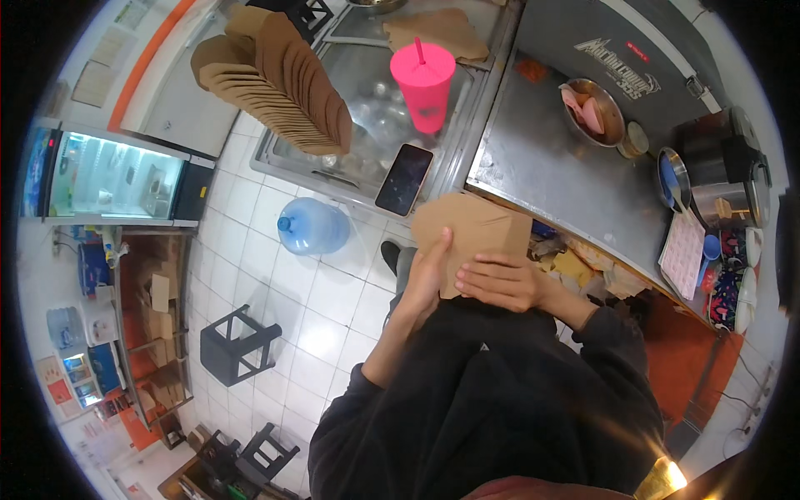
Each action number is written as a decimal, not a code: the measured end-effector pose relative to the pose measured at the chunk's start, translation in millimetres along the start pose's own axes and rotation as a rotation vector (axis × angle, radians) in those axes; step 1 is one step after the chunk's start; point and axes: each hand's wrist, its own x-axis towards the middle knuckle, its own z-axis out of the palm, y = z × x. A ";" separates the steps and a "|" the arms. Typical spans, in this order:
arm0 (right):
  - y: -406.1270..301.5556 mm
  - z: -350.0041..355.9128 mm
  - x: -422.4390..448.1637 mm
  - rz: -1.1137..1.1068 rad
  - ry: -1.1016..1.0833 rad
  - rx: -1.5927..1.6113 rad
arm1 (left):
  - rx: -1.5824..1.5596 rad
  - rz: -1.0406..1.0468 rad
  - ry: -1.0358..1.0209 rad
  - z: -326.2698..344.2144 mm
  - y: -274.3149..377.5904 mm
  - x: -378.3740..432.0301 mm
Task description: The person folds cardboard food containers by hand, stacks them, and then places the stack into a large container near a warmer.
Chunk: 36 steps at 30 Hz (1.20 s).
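Observation:
A piece of brown kraft cardboard is held against my body at the edge of the counter. My left hand grips its left side, thumb lying on top. Across its lower right part lies my right hand, fingers flat and together. The right side of the cardboard shows a crease with a darker panel beyond it. Ahead to the left, a long stack of similar brown cardboard pieces leans over the glass-topped chest freezer. One more flat cardboard piece lies at the freezer's far end.
A smartphone and a pink tumbler with a straw are on the freezer. The steel counter carries a metal bowl and a pot. A water jug and a black stool stand on the tiled floor.

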 end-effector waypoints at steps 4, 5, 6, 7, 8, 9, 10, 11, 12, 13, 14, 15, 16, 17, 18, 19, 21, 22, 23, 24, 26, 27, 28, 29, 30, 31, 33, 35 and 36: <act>10.3 3.8 -5.6 0.253 0.184 0.176 | 0.033 0.026 -0.033 -0.9 -5.8 -4.2; 9.3 7.3 -3.9 0.250 0.187 0.174 | 0.080 0.077 0.011 -0.2 -8.3 -5.2; 4.3 10.2 -2.9 0.387 0.213 0.178 | 0.080 0.075 0.011 -1.9 -8.0 -4.1; 0.9 12.0 -1.7 0.524 0.239 0.181 | 0.010 0.078 -0.025 -4.6 -6.9 -2.5; -0.3 10.1 1.7 0.526 0.238 0.181 | -0.060 0.080 -0.062 -6.5 -6.7 -1.0; -1.0 7.1 6.6 0.561 0.172 0.189 | -0.065 0.081 -0.055 -8.6 -9.0 -0.3; -1.8 6.2 9.5 0.597 0.106 0.197 | -0.058 0.112 -0.071 -10.0 -11.8 0.4; -4.6 8.6 9.3 0.595 0.101 0.203 | -0.050 0.144 -0.087 -10.9 -14.4 0.7; -8.8 10.7 8.0 0.696 0.145 0.239 | -0.052 0.143 -0.086 -10.4 -16.6 1.0; -11.1 12.3 7.9 0.797 0.189 0.275 | -0.080 0.135 -0.078 -9.5 -19.0 1.1; -11.3 13.5 9.7 0.798 0.187 0.275 | -0.108 0.128 -0.070 -8.6 -21.1 0.8; -11.4 14.2 12.2 0.936 0.239 0.311 | -0.110 0.125 -0.073 -6.7 -22.0 0.4; -11.5 14.5 14.2 1.073 0.292 0.346 | -0.133 0.157 -0.057 -4.2 -22.1 -0.9; -12.4 14.2 15.5 1.075 0.291 0.343 | -0.156 0.190 -0.041 -2.1 -22.6 -1.9; -13.8 13.5 17.4 1.140 0.316 0.396 | -0.156 0.190 -0.042 -0.6 -23.4 -3.3; -14.6 12.5 18.8 1.205 0.341 0.449 | -0.154 0.211 -0.024 0.8 -24.4 -4.6; -14.6 9.2 19.5 1.214 0.350 0.514 | -0.152 0.233 -0.005 2.6 -25.2 -6.4; -14.5 8.6 19.1 1.223 0.359 0.581 | -0.155 0.253 0.021 3.0 -25.3 -7.2; -14.8 9.4 18.4 1.222 0.357 0.583 | -0.157 0.274 0.047 3.3 -24.9 -8.2; -14.7 8.9 17.2 1.140 0.366 0.619 | -0.159 0.274 0.043 4.6 -21.7 -8.6; -11.5 4.5 15.4 1.057 0.373 0.650 | -0.112 0.307 0.035 5.5 -12.8 -8.2; -8.0 0.6 15.7 1.036 0.263 0.531 | -0.114 0.308 0.041 4.1 -12.3 -8.3; -6.7 -2.2 16.7 1.010 0.155 0.413 | -0.102 0.266 0.020 2.7 -12.3 -8.3; -8.1 -3.4 18.4 1.009 0.151 0.418 | -0.091 0.224 -0.001 1.1 -13.0 -9.0; -8.7 -4.5 20.7 1.022 0.138 0.388 | -0.092 0.226 -0.002 -0.3 -13.9 -8.9; -9.4 -4.4 22.5 1.035 0.125 0.358 | -0.064 0.224 -0.004 -2.1 -15.5 -9.2; -12.7 3.4 25.9 1.071 0.198 0.374 | -0.038 0.222 -0.005 -3.1 -17.7 -9.8; -16.4 11.2 26.3 1.109 0.270 0.390 | -0.008 0.232 0.042 -3.0 -20.4 -10.3; -17.5 14.9 26.6 1.139 0.314 0.381 | -0.009 0.235 0.045 -2.7 -20.4 -11.3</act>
